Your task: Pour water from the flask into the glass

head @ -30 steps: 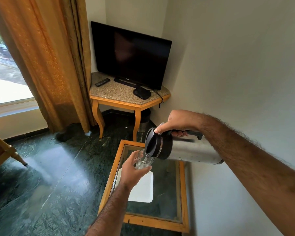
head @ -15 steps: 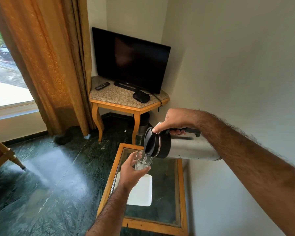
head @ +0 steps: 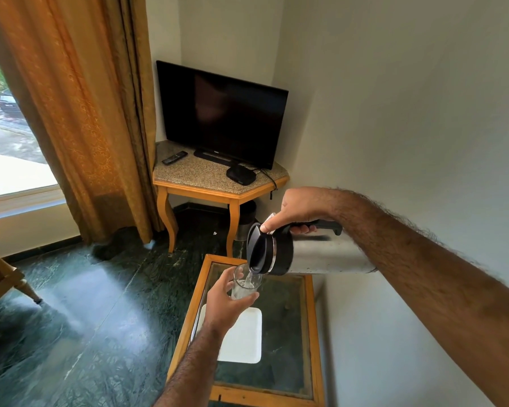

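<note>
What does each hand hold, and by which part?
The right hand holds the flask by its black handle, thumb on the lid. The left hand holds the glass around its side.

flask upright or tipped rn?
Tipped. The flask lies near horizontal in the right hand, its black lid end over the glass held by the left hand, water running in.

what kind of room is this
Probably a hotel room or a sitting room: a TV on a corner table with a remote, a long curtain by the window, and a glass-topped coffee table.
</note>
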The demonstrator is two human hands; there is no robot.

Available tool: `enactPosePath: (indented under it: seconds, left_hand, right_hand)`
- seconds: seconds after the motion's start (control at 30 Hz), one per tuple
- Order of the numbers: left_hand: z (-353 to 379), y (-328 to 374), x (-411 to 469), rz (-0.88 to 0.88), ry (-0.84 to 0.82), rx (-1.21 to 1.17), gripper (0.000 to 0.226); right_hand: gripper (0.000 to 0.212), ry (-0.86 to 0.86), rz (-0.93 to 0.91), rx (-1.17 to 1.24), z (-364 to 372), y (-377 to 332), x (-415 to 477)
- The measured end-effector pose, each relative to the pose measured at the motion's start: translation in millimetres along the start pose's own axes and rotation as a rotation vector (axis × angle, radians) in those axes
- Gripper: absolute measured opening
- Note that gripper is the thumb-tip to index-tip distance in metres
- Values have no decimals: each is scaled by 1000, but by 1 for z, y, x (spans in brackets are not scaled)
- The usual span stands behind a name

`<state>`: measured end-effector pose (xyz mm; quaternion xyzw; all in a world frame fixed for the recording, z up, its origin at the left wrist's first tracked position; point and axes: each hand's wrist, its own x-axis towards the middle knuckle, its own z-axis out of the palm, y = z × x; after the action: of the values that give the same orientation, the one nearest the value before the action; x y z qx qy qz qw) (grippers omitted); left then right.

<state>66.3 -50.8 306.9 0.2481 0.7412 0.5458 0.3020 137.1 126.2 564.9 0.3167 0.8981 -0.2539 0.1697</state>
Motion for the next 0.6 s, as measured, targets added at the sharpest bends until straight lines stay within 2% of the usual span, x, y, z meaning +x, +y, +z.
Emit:
enactPosePath:
  seconds: [0.6]
  left_hand:
    - [-2,1,-1,12,7,-1,75]
  right_hand:
    - [53,-15,-27,17,-9,-6,-7]
